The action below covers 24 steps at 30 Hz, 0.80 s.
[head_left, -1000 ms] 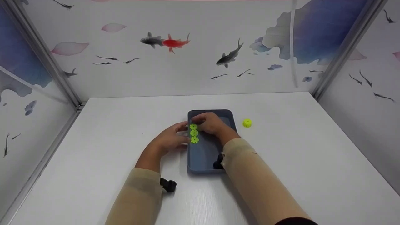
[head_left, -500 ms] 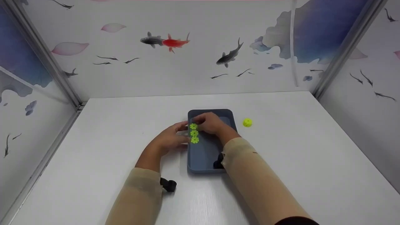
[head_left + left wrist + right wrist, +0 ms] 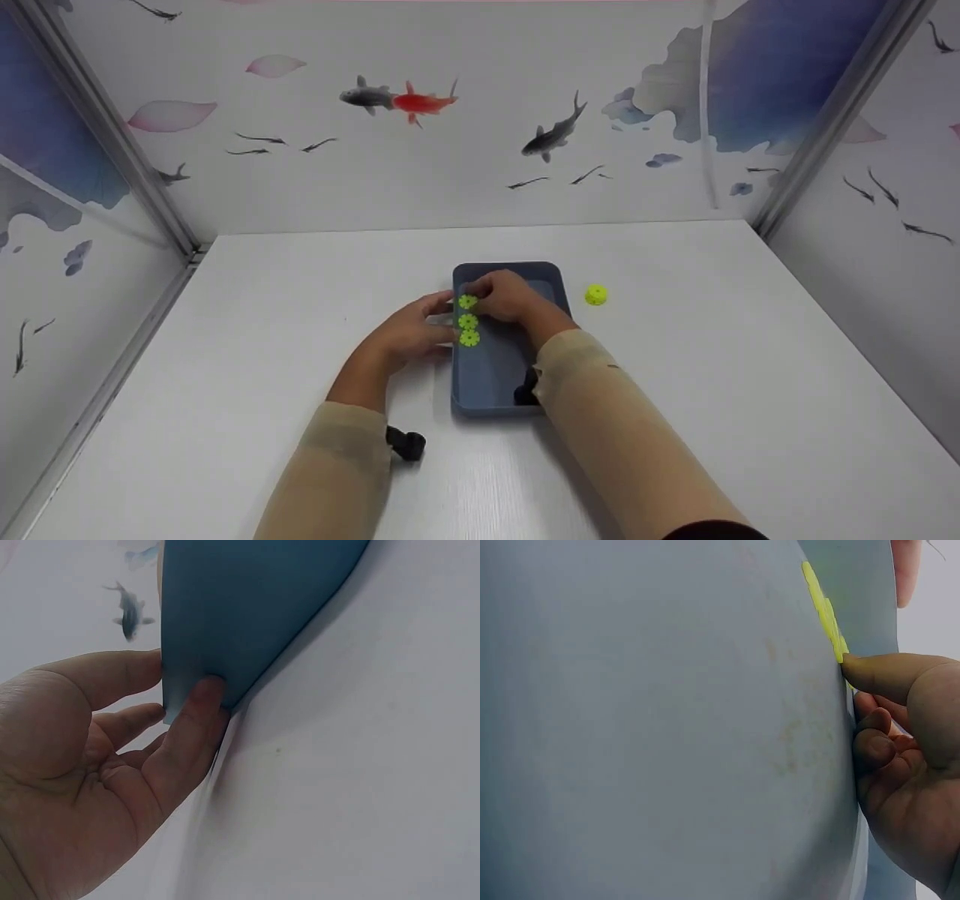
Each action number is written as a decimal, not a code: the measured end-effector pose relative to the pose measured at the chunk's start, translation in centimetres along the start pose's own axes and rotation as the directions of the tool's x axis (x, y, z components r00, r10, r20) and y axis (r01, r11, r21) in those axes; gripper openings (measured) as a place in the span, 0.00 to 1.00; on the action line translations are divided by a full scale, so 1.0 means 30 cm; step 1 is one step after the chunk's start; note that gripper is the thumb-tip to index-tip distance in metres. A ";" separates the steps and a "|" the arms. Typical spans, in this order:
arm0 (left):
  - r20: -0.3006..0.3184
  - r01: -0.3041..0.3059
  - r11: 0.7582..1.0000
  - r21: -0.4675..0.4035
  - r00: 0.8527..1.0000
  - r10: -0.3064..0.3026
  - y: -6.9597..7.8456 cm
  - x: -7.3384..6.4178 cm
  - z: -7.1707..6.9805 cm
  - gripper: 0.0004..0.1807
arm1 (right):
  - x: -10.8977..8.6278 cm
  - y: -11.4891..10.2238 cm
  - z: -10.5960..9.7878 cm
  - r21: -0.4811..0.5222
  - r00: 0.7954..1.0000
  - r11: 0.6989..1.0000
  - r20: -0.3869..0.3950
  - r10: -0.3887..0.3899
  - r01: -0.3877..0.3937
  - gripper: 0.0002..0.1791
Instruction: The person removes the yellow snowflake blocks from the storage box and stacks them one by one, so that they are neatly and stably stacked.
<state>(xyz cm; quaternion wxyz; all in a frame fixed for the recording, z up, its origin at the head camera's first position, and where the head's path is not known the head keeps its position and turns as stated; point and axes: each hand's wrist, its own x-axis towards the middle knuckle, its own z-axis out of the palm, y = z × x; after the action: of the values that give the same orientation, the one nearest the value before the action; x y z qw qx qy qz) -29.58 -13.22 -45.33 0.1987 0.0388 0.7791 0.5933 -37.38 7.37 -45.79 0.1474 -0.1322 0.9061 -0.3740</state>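
Observation:
A shallow blue-grey tray (image 3: 495,375) stands on the white table. Along its left inside wall, yellow-green flower-shaped plastic discs form a row: a near disc (image 3: 469,338), a middle disc (image 3: 468,321) and a far disc (image 3: 467,301). My right hand (image 3: 506,296) reaches into the tray and pinches the far disc, its thumb on the disc's edge in the right wrist view; its index fingertip is hidden. Outside the left wall, my left hand (image 3: 409,330) touches the tray with spread fingers. The left wrist view has those fingers (image 3: 199,709) against the outer wall.
A yellow-green round piece (image 3: 596,294), perhaps stacked discs, lies on the table right of the tray. Black wrist cameras (image 3: 407,445) stick out from both sleeves. Printed panels (image 3: 480,150) enclose the table at the back and sides.
Between thumb and finger, the far disc has shifted slightly away from the middle one. The left hand stays at the tray wall. The whole head view has slid a little.

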 end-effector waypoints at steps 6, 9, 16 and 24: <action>-0.004 0.000 1.000 0.000 1.000 0.000 -0.001 0.000 0.001 0.46 | 0.002 0.012 0.003 0.040 0.997 0.999 -0.069 0.023 -0.021 0.20; -0.005 0.002 1.000 -0.001 1.000 -0.002 0.001 -0.001 0.002 0.46 | 0.005 0.022 0.007 0.078 0.994 0.997 -0.108 0.030 -0.022 0.17; -0.004 0.007 1.000 0.001 1.000 -0.007 0.005 -0.005 0.002 0.46 | 0.001 0.028 0.000 0.256 0.989 0.966 -0.132 0.071 -0.035 0.13; -0.008 0.027 1.000 0.002 1.000 -0.027 0.007 0.000 0.002 0.47 | -0.002 0.030 -0.018 0.421 0.979 0.907 -0.184 0.086 -0.001 0.13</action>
<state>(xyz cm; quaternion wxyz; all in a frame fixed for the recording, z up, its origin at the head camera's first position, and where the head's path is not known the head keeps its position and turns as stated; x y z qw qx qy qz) -29.61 -13.09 -45.15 0.2036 0.0264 0.7810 0.5899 -37.65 8.33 -46.05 0.0894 -0.0393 0.8177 -0.5672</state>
